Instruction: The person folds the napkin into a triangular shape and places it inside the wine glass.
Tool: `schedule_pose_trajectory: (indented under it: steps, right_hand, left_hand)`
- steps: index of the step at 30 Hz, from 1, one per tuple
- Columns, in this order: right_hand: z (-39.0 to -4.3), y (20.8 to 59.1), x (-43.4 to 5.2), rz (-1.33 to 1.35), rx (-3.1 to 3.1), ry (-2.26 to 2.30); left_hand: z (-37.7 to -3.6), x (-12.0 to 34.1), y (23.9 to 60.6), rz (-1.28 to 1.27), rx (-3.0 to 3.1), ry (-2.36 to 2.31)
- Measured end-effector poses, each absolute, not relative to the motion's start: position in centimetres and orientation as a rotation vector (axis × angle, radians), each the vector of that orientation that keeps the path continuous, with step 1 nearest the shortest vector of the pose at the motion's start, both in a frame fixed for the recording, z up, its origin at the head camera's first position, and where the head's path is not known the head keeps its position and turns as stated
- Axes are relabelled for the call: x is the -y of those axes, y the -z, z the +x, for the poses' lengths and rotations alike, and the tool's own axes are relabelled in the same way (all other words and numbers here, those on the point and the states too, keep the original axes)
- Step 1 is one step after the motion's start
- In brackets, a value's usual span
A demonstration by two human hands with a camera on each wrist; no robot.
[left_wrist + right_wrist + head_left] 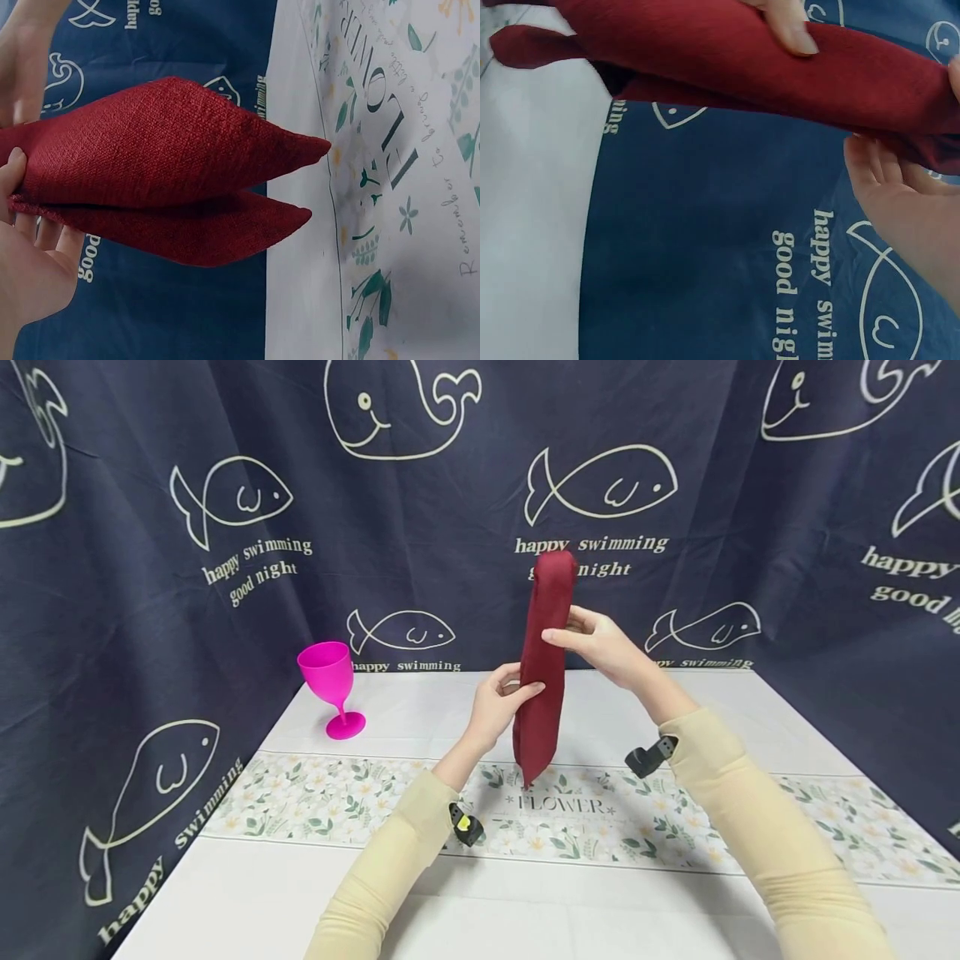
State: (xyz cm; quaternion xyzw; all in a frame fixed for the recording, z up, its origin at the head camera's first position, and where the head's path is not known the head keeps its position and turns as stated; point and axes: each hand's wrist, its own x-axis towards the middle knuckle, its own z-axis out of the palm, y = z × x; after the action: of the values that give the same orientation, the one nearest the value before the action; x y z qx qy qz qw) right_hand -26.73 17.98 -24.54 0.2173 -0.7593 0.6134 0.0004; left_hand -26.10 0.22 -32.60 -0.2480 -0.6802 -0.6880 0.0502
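Observation:
A dark red folded cloth napkin (542, 652) is held upright above the table, its pointed lower end hanging down. In the left wrist view the napkin (165, 150) ends in two separate points. My left hand (497, 703) grips its left side around the middle, thumb across the front. Higher up, my right hand (600, 647) pinches it from the right, thumb in front and fingers behind. The right wrist view shows the right hand (911, 195) at the napkin's far end. A bright pink goblet (328, 675) stands upright on the table to the left, apart from both hands.
The white table (247, 893) carries a floral printed band (315, 797) with the word FLOWER. Dark blue curtains (465, 543) with fish and whale drawings close in the back and both sides. Dark wrist bands (651, 756) sit over the cream sleeves.

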Motion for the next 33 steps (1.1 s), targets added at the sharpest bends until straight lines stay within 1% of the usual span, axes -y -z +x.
schedule_pose_trajectory:
  steps: [2, 9, 13, 24, 33]
  right_hand:
    - [-26.7, 25.0, -17.9, 0.675, 2.457, -1.873]
    - [-26.8, 26.4, -17.6, 0.632, 2.543, -1.768]
    - [-26.8, 27.0, -17.5, 0.594, 2.532, -1.738]
    - [-27.0, 28.1, -17.1, 0.479, 2.521, -1.67]
    - [-27.4, 29.0, -17.4, 0.392, 2.466, -1.642]
  left_hand:
    - [-26.3, -0.2, 32.6, -0.738, 2.056, 2.103]
    - [-28.6, -0.7, 34.2, -0.68, 2.021, 2.129]
    - [-28.6, -0.9, 34.4, -0.633, 2.031, 2.089]
    - [-28.8, -1.4, 35.2, -0.605, 2.019, 2.102]
    - [-28.1, -0.8, 34.9, -0.677, 2.153, 2.065]
